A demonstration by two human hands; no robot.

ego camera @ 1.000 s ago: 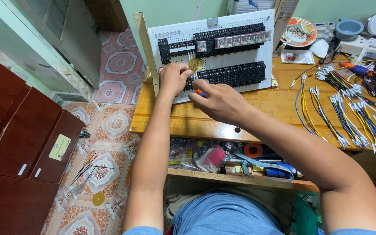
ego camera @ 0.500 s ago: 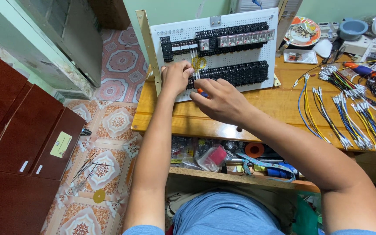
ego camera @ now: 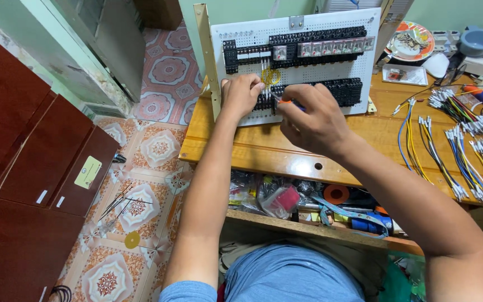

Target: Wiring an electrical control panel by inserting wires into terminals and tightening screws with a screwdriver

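Head view: the left hand [ego camera: 241, 94] pinched thin white wires at the lower terminal row [ego camera: 314, 92] of the upright white panel [ego camera: 331, 112]. The right hand [ego camera: 314, 120] gripped a slim orange-handled screwdriver [ego camera: 286, 102] just beside that row. The tool looked light and rigid, best held by its handle; the wires looked limp. Against the earlier frames, both hands sat slightly lower on the panel.

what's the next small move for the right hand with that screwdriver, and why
Probably seat the tip in a terminal screw and turn. The right hand holds an orange-handled screwdriver aimed at the lower row of black terminal blocks, where the left hand pinches wires at the white panel.
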